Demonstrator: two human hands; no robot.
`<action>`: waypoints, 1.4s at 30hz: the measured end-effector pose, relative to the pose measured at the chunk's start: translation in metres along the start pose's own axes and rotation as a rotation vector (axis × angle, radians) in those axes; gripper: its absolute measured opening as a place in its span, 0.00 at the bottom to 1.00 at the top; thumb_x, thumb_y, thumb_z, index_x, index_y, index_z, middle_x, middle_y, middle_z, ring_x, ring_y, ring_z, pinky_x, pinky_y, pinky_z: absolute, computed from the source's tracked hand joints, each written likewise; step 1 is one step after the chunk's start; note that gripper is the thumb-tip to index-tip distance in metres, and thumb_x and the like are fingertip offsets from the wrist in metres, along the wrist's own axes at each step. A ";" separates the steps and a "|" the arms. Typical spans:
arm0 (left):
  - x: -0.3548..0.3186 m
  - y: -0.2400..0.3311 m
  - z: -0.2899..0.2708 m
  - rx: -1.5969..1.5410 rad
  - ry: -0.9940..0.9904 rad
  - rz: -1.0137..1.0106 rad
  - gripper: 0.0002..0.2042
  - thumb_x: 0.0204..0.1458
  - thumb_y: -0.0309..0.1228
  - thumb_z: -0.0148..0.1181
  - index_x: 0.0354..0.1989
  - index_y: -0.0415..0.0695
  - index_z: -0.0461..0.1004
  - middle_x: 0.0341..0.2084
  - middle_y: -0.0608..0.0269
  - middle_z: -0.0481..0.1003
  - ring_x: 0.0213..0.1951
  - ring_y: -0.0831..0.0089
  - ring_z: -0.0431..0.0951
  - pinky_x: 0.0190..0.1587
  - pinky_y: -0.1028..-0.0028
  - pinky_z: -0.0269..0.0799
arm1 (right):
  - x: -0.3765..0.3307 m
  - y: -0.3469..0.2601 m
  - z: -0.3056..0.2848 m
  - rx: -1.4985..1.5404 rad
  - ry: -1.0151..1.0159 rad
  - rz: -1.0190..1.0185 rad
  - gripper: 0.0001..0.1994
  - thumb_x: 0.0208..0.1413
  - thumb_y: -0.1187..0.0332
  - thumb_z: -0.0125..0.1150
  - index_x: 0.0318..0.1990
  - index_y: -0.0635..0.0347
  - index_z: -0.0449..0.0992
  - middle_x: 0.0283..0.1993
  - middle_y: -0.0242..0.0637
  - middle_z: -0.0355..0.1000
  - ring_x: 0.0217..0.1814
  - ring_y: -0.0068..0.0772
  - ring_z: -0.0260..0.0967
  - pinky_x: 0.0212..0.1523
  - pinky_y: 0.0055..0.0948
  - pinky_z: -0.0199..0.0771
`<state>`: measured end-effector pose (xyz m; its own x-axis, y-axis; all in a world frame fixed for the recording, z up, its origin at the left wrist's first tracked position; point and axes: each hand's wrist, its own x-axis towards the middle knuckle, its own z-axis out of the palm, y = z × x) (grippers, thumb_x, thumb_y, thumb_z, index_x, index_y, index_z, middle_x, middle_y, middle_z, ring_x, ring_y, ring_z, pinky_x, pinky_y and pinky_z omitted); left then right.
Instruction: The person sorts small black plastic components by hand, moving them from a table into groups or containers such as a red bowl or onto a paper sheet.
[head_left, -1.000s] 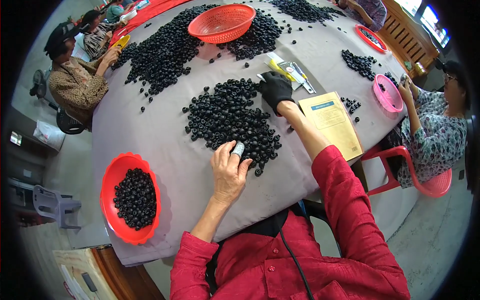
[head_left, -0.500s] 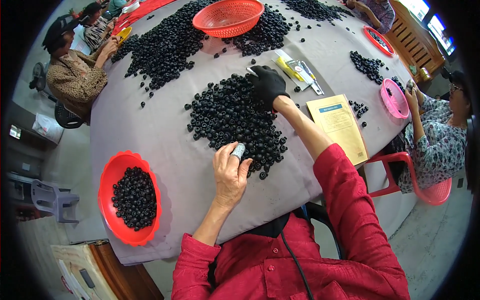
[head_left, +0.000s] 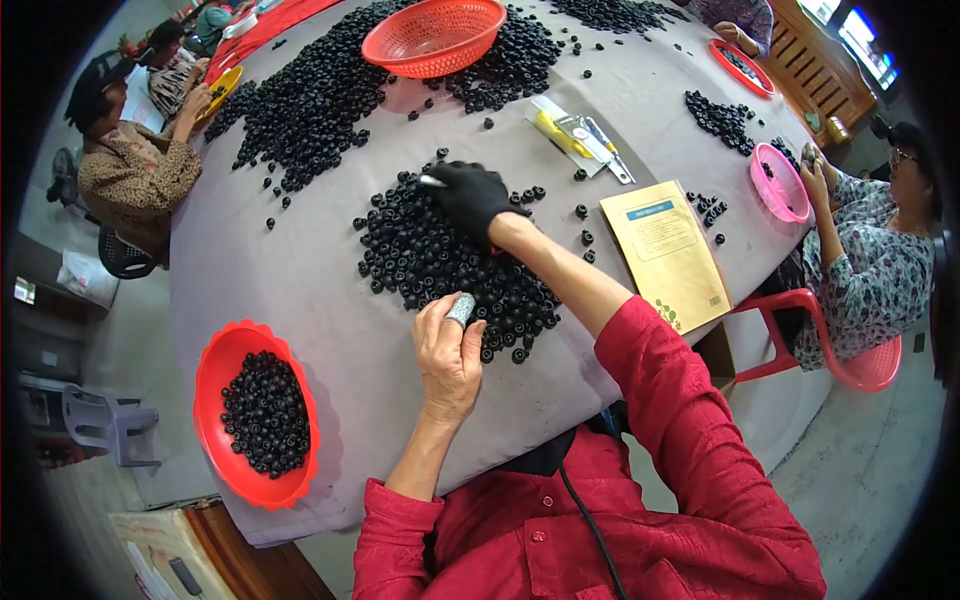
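A pile of small, glossy black round pieces (head_left: 415, 245), many with a ring-shaped hollow, lies on the cloth before me. My right hand (head_left: 470, 203), in a black glove, is over the pile's far side. From its fingers juts a short pale tip (head_left: 432, 181); whether it is a held thing or a wrapped fingertip I cannot tell. My bare left hand (head_left: 447, 355) is at the pile's near edge, its fingers curled together; a silvery-grey wrap (head_left: 461, 309) covers one finger. Anything inside that grip is hidden. To the left, a red scalloped bowl (head_left: 216, 420) contains more black pieces.
A red colander (head_left: 430, 45) stands by larger black heaps at the far side. Right of the pile lie a packaged tool (head_left: 590, 145) and a yellow-brown envelope (head_left: 665, 255). A pink basket (head_left: 780, 185) stands near a seated person (head_left: 870, 260); other people sit at the far left.
My right hand has swept left and nearer across the pile's far side, leaving some pieces strewn to its right. My left hand stays at the near edge. The whole view has shifted slightly.
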<state>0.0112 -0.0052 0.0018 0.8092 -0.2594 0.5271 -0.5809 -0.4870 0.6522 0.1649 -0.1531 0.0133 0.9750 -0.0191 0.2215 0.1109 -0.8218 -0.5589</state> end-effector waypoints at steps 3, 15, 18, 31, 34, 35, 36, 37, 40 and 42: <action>0.000 0.001 0.001 -0.001 -0.001 -0.017 0.11 0.46 0.24 0.59 0.38 0.34 0.72 0.42 0.54 0.70 0.44 0.57 0.68 0.48 0.64 0.63 | -0.011 -0.010 0.011 -0.001 -0.006 -0.107 0.14 0.51 0.61 0.50 0.45 0.47 0.73 0.41 0.40 0.72 0.46 0.45 0.68 0.46 0.42 0.66; 0.000 -0.002 0.000 -0.031 -0.007 -0.070 0.10 0.43 0.22 0.59 0.35 0.35 0.73 0.41 0.57 0.71 0.44 0.59 0.68 0.48 0.65 0.63 | 0.066 0.053 -0.008 -0.188 0.278 -0.022 0.10 0.48 0.63 0.53 0.36 0.53 0.75 0.41 0.39 0.71 0.45 0.44 0.67 0.45 0.40 0.65; 0.001 -0.004 -0.002 -0.021 -0.004 -0.089 0.09 0.42 0.22 0.59 0.35 0.36 0.73 0.41 0.58 0.71 0.44 0.60 0.69 0.47 0.66 0.62 | 0.073 0.059 -0.009 -0.189 0.233 0.013 0.12 0.48 0.62 0.54 0.41 0.51 0.74 0.44 0.40 0.70 0.48 0.45 0.66 0.48 0.39 0.66; 0.002 -0.003 0.002 0.012 -0.001 -0.054 0.06 0.41 0.22 0.61 0.28 0.37 0.73 0.37 0.59 0.72 0.40 0.62 0.68 0.44 0.66 0.61 | 0.049 0.019 0.025 0.019 -0.101 -0.273 0.14 0.49 0.59 0.53 0.42 0.49 0.75 0.42 0.39 0.72 0.46 0.43 0.68 0.46 0.38 0.68; 0.000 -0.003 0.001 0.033 0.007 -0.061 0.05 0.41 0.23 0.61 0.26 0.37 0.72 0.35 0.59 0.72 0.38 0.62 0.68 0.42 0.66 0.61 | 0.027 0.004 0.023 0.052 -0.144 -0.218 0.14 0.49 0.61 0.51 0.44 0.47 0.75 0.43 0.40 0.72 0.46 0.45 0.69 0.46 0.40 0.69; -0.001 -0.004 0.000 0.044 0.001 -0.067 0.05 0.42 0.24 0.61 0.26 0.37 0.71 0.34 0.60 0.72 0.37 0.62 0.68 0.42 0.66 0.61 | 0.020 -0.005 0.016 0.049 -0.205 -0.206 0.13 0.49 0.62 0.52 0.43 0.49 0.75 0.42 0.41 0.72 0.46 0.45 0.68 0.46 0.39 0.68; -0.001 -0.004 -0.001 0.056 -0.005 -0.073 0.05 0.43 0.24 0.60 0.25 0.38 0.71 0.34 0.60 0.72 0.37 0.63 0.67 0.42 0.66 0.60 | 0.013 -0.011 0.010 0.046 -0.265 -0.195 0.12 0.49 0.63 0.52 0.41 0.52 0.75 0.42 0.42 0.72 0.46 0.45 0.67 0.46 0.37 0.67; -0.001 -0.004 -0.002 0.061 -0.007 -0.072 0.05 0.44 0.25 0.60 0.27 0.38 0.72 0.33 0.61 0.71 0.37 0.63 0.67 0.41 0.67 0.60 | 0.005 -0.012 0.008 0.043 -0.259 -0.192 0.12 0.49 0.63 0.52 0.41 0.52 0.75 0.42 0.42 0.72 0.46 0.45 0.67 0.46 0.37 0.67; 0.000 -0.002 -0.002 0.055 0.008 -0.065 0.05 0.44 0.25 0.60 0.29 0.39 0.73 0.32 0.62 0.71 0.37 0.64 0.67 0.41 0.67 0.60 | -0.010 -0.008 -0.004 0.158 -0.191 -0.309 0.11 0.48 0.66 0.52 0.39 0.53 0.75 0.39 0.42 0.72 0.44 0.46 0.68 0.44 0.37 0.68; -0.001 -0.002 -0.001 0.054 0.020 -0.054 0.06 0.43 0.25 0.60 0.31 0.39 0.74 0.32 0.63 0.71 0.36 0.65 0.67 0.41 0.68 0.60 | -0.015 0.000 -0.015 0.077 0.026 -0.240 0.10 0.48 0.68 0.53 0.38 0.53 0.75 0.36 0.42 0.73 0.40 0.46 0.69 0.42 0.37 0.69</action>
<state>0.0118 -0.0032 0.0000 0.8372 -0.2149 0.5028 -0.5301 -0.5446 0.6499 0.1470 -0.1616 0.0221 0.9139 0.1560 0.3748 0.3537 -0.7589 -0.5468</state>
